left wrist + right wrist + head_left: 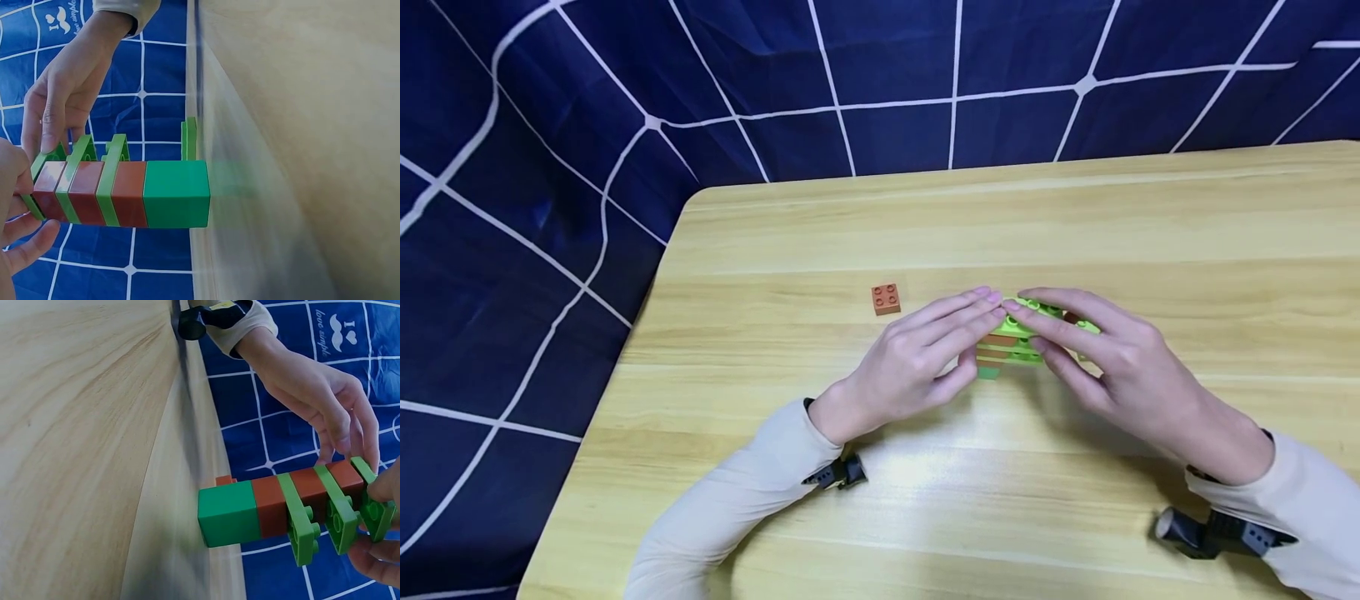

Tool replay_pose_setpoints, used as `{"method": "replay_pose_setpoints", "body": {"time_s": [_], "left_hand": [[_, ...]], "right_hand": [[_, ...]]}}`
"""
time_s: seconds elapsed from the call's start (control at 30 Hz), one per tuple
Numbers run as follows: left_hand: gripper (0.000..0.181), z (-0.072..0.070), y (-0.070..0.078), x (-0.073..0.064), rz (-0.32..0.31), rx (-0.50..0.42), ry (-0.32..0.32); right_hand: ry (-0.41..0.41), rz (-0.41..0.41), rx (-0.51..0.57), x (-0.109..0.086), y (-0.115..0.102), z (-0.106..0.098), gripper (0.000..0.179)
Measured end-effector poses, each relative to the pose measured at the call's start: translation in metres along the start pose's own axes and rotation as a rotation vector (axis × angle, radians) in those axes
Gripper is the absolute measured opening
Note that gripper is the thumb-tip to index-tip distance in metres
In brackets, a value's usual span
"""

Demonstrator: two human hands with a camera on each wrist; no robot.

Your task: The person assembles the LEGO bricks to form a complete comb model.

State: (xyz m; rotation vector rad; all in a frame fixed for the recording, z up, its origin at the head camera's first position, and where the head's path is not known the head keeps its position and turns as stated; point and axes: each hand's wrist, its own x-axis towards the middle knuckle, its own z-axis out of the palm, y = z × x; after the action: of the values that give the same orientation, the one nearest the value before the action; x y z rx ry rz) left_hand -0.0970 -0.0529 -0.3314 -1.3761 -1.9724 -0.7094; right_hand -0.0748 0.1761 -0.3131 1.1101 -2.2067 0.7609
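A tower of toy building bricks stands on the table, with a green brick (177, 194) at its base. Above that, reddish-brown bricks (270, 505) alternate with light green plates (300, 528) that jut out to one side. My right hand (1120, 358) pinches the topmost light green plate (1017, 323), its fingers over the upper face and its thumb lower down. On the tower's other side, my left hand (917, 350) lays nearly straight fingers against the top, with the fingertips of both hands close together. The hands partly cover the tower in the head view.
A loose reddish-brown brick (886, 300) lies on the wooden table (790, 242), left of the tower. Another light green piece (1087, 332) shows low behind my right hand. Dark blue cloth (895, 137) with white lines hangs along the table's back and left edges.
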Motion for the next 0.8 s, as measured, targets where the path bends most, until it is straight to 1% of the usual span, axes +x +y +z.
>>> {"method": "replay_pose_setpoints", "body": {"time_s": [0.2,0.37,0.8], "left_hand": [[0.036,0.001,0.000,-0.001,-0.003,-0.009,-0.002],[0.036,0.001,-0.001,-0.002,-0.007,-0.017,-0.001],[0.037,0.001,-0.001,-0.007,-0.018,-0.019,-0.024]], "right_hand": [[0.039,0.020,0.037,-0.002,0.000,0.004,0.038],[0.060,0.009,0.030,-0.002,-0.001,0.005,0.039],[0.111,0.030,0.029,-0.003,-0.008,0.015,0.040]]}}
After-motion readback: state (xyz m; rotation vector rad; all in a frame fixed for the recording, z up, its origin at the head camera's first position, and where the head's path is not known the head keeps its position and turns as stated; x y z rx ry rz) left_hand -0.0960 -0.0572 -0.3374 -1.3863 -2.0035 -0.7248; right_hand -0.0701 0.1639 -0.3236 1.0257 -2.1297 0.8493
